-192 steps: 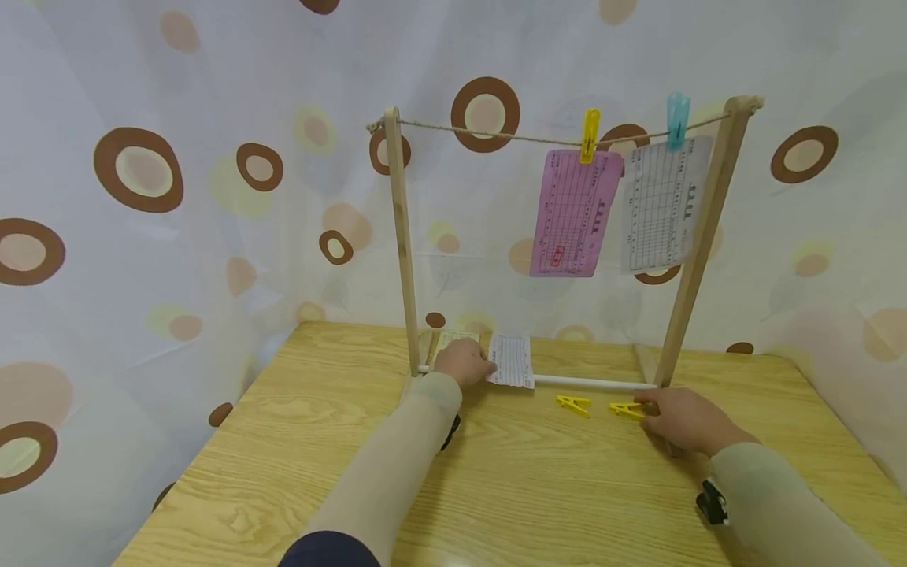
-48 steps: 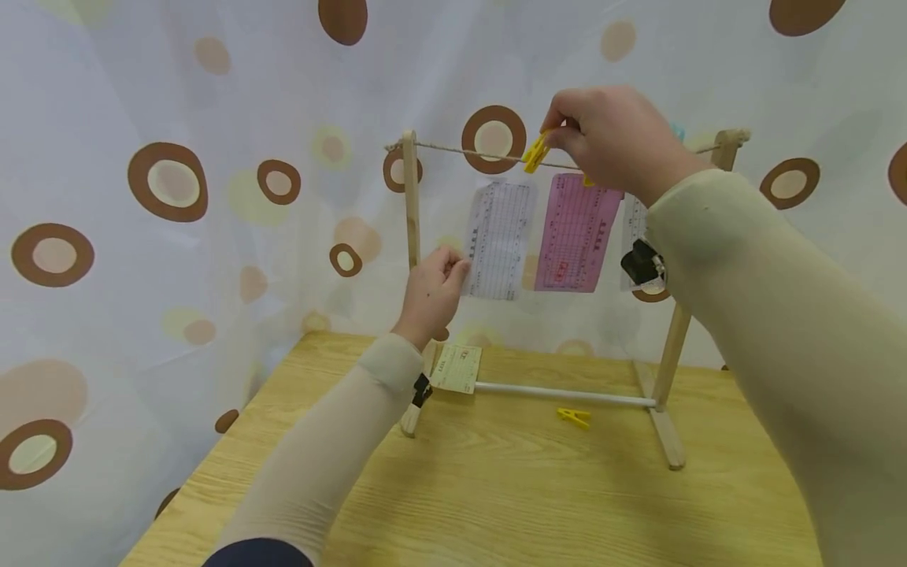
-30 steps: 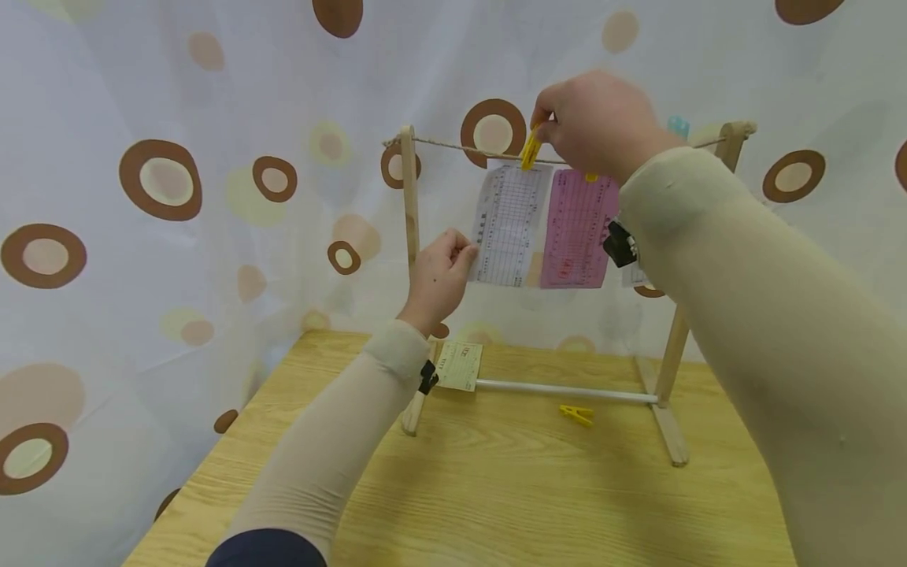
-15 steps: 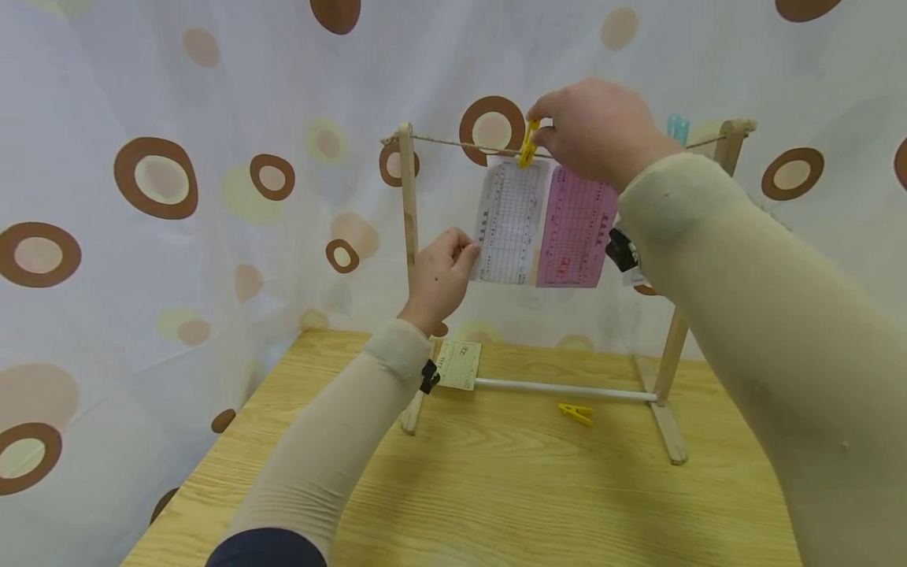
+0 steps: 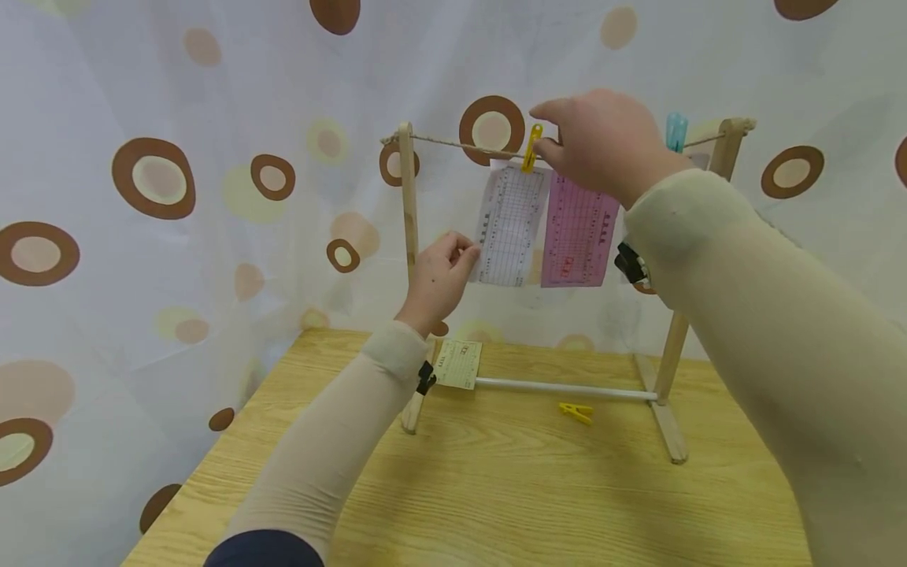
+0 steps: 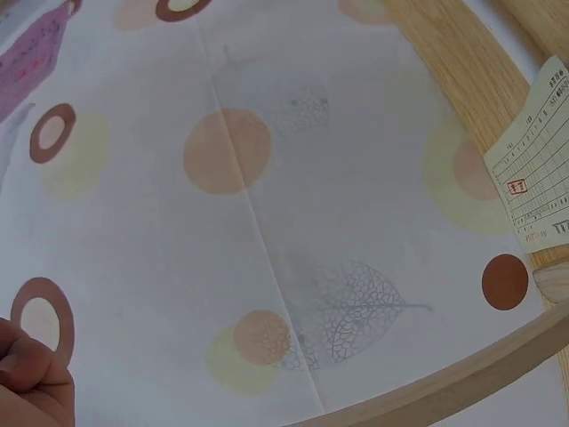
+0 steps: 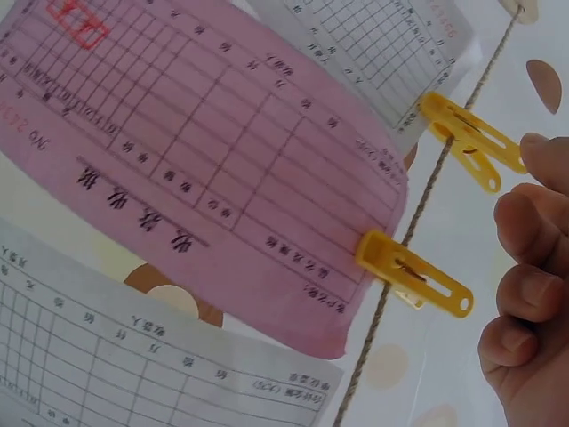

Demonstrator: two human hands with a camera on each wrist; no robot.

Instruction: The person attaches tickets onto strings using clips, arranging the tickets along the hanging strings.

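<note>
A white receipt (image 5: 513, 224) hangs from the rope (image 5: 460, 145) under a yellow clothespin (image 5: 531, 148). At its lower left edge my left hand (image 5: 441, 277) pinches the paper, seen in the head view; the left wrist view catches only part of that hand at its border. My right hand (image 5: 598, 142) is beside the clothespin, index finger and thumb spread apart with the clip no longer squeezed. In the right wrist view, the clothespin (image 7: 471, 140) bites both rope and paper. A pink receipt (image 5: 577, 232) hangs close by under another yellow clothespin (image 7: 416, 272).
A blue clothespin (image 5: 676, 131) is farther right on the rope, partly behind my right arm. A pale yellow receipt (image 5: 458, 364) leans on the frame's white bottom rod (image 5: 567, 388). One yellow clothespin (image 5: 576, 413) lies on the wooden table (image 5: 538, 488).
The white receipt rose from the table to the rope, and a yellow clothespin came up from the table onto it. In the last half second my right fingers let go of that clothespin.
</note>
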